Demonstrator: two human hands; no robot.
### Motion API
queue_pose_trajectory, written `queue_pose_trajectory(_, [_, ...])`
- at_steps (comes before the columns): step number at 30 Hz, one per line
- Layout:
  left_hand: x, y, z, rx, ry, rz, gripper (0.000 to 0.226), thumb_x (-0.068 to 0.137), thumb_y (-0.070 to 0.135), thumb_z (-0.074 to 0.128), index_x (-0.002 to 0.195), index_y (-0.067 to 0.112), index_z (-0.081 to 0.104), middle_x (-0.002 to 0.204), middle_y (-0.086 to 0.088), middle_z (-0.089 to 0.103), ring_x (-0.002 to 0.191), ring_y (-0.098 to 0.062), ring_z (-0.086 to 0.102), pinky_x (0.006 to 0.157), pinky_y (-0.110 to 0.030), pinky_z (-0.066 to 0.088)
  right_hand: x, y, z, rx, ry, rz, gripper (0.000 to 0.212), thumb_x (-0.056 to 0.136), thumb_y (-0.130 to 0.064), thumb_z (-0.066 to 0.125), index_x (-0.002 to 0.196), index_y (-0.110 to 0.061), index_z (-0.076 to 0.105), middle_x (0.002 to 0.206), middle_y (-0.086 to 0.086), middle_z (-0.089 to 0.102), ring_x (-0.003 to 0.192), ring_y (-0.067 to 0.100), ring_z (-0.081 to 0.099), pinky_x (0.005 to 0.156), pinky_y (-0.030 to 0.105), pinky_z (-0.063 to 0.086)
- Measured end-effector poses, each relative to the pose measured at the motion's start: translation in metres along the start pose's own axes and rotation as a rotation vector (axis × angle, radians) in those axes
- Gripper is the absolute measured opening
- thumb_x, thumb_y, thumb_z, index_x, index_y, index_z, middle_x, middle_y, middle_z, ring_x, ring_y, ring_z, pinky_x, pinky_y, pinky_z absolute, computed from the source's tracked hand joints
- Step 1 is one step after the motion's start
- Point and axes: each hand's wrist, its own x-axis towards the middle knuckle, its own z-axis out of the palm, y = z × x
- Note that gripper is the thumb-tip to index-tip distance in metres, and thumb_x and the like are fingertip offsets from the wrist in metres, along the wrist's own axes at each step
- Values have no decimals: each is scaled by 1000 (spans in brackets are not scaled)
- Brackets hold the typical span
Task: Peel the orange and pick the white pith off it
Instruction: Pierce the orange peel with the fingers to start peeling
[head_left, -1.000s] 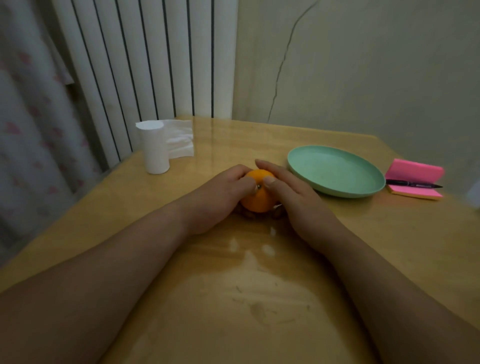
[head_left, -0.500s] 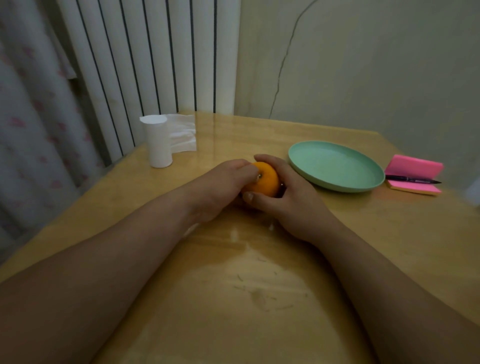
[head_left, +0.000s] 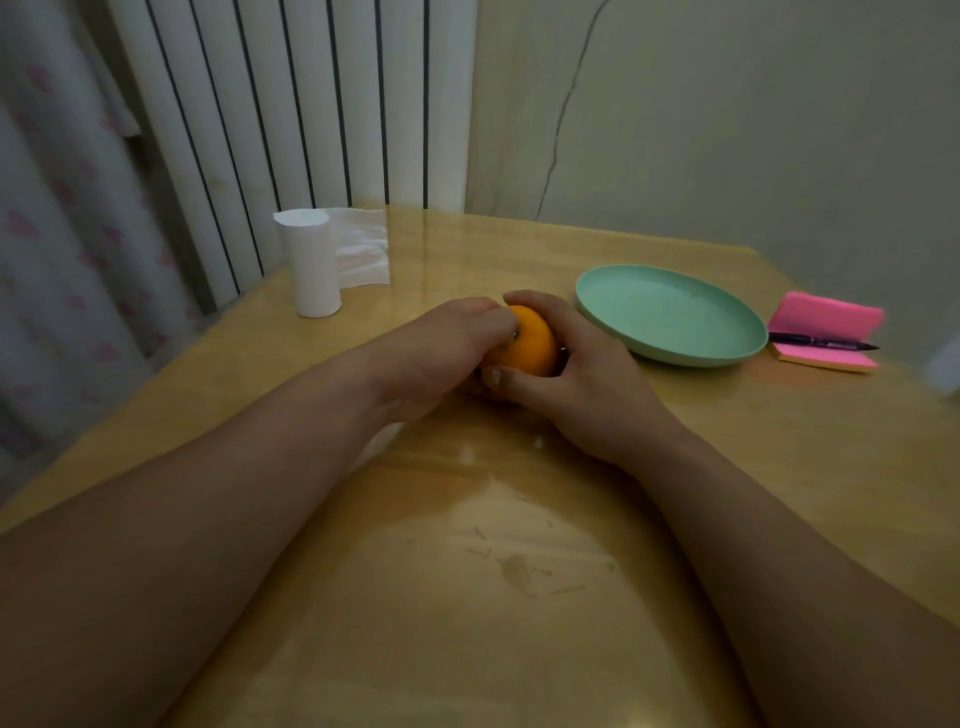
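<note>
A small orange (head_left: 530, 343) with its peel whole sits between both hands at the middle of the wooden table (head_left: 519, 571). My right hand (head_left: 576, 379) cups it from the right, fingers curled over its far side and thumb under its near side. My left hand (head_left: 441, 353) comes in from the left, fingertips pressed against the fruit at its stem end. The underside of the orange is hidden by my hands.
An empty green plate (head_left: 670, 317) lies just right of my hands. Further right is a pink sticky-note pad (head_left: 826, 332) with a black pen (head_left: 821, 343) on it. A white paper roll (head_left: 311, 265) stands at the back left, near the radiator.
My right thumb slid from the top of the orange down to its near side, and the hand now wraps the fruit. The orange turned slightly. My left fingertips stayed at the stem end.
</note>
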Motion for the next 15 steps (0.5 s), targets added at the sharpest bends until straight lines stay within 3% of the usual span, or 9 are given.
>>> queue_pose_trajectory(7, [4,-3,-3,-41,-35,-20,27,86,29,58,107,12,60,109,-16,55,97,-32,55,89,-48,49,-1,-3,0,-29,7,-9,70,81,-53,86,140,-55,50,121,-16,68,96,4,71,84,32,63])
queue_pose_trajectory(10, [6,-4,-4,-48,-37,-20,15,99,18,52,110,9,58,109,-16,53,99,-32,53,89,-48,48,-1,-3,0,-34,21,-14,70,79,-53,86,140,-53,51,121,-17,68,103,2,68,91,35,61])
queue_pose_trajectory(15, [6,-2,-3,-73,-33,-33,29,82,25,57,107,10,57,109,-15,52,99,-32,52,89,-49,47,-1,-5,1,-59,31,-20,71,78,-56,85,141,-51,52,122,-18,68,106,2,67,94,37,60])
